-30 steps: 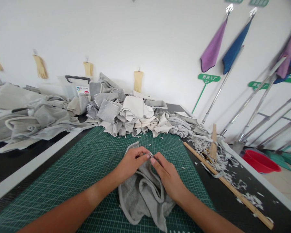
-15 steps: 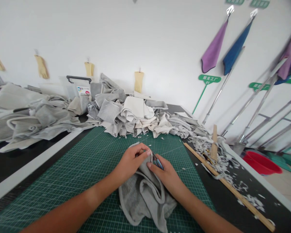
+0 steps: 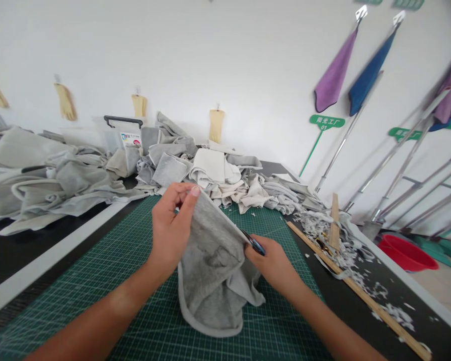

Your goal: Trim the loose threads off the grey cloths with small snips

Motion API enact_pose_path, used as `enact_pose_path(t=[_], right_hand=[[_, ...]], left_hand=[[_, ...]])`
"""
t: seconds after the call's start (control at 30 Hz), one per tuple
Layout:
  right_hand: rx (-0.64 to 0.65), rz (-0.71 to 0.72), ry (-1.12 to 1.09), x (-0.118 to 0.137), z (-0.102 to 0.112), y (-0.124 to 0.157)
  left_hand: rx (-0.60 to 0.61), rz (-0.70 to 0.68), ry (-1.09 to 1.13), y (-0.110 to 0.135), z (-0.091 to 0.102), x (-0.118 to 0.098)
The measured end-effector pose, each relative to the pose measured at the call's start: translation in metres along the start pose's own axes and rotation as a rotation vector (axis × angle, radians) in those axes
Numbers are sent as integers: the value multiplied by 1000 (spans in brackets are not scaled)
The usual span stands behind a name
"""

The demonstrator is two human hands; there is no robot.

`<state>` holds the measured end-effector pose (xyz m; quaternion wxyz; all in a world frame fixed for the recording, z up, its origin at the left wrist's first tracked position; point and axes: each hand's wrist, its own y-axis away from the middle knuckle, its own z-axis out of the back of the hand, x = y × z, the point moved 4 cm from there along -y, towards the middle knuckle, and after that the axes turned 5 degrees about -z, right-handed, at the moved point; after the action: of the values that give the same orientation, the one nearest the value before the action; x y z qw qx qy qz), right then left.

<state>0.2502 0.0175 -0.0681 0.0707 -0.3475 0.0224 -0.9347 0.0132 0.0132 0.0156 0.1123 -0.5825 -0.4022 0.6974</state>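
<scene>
A grey cloth (image 3: 214,271) with a pale bound edge hangs stretched between my hands over the green cutting mat (image 3: 135,281). Its upper corner is pinched between the thumb and fingers of my left hand (image 3: 173,225). My right hand (image 3: 272,260) is closed around small blue-handled thread snips (image 3: 257,245), whose dark tip lies by the cloth's upper edge. The right fingertips also touch that edge, and the cloth hides part of them.
Grey cloths (image 3: 210,170) are heaped behind the mat, with another pile (image 3: 67,180) at left. A clear bin (image 3: 115,138) stands behind them. Right of the mat lie a wooden strip (image 3: 361,291) and pale scraps (image 3: 361,273). A red basin (image 3: 408,253) sits beyond the table.
My left hand has moved up and left with the cloth's corner, and my right hand slightly right. The bunched cloth is now spread, its upper edge drawn straight between them.
</scene>
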Motion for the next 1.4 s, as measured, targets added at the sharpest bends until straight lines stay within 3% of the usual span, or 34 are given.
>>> enact_pose_path(t=[0.17, 0.4, 0.57, 0.67, 0.8, 0.93, 0.97, 1.1, 1.17, 1.3, 1.4], right_hand=[[-110, -35, 136, 3, 19, -1], [-252, -30, 196, 19, 49, 8], [-231, -28, 141, 20, 52, 8], [-155, -33, -92, 17, 51, 6], [42, -164, -613, 14, 44, 5], [122, -253, -915, 16, 40, 6], [145, -257, -965, 16, 40, 6], [239, -288, -1112, 12, 35, 4], [246, -306, -1130, 8, 31, 3], [211, -330, -1112, 2, 27, 3], [136, -325, -1071, -1, 31, 4]], left_hand=[[-89, -59, 5, -10, 11, -18], [-238, -93, 40, -22, 24, -22], [-262, -108, 40, -25, 27, -28], [-253, -111, 2, -28, 31, -21], [4, -84, -206, -30, 24, -1], [106, -210, -489, -12, 7, -3], [191, -215, -489, -3, -1, -4], [714, -86, -311, 41, -40, 1], [845, -43, -281, 60, -52, 8], [915, -102, -345, 74, -62, 21], [820, -154, -390, 61, -57, 24]])
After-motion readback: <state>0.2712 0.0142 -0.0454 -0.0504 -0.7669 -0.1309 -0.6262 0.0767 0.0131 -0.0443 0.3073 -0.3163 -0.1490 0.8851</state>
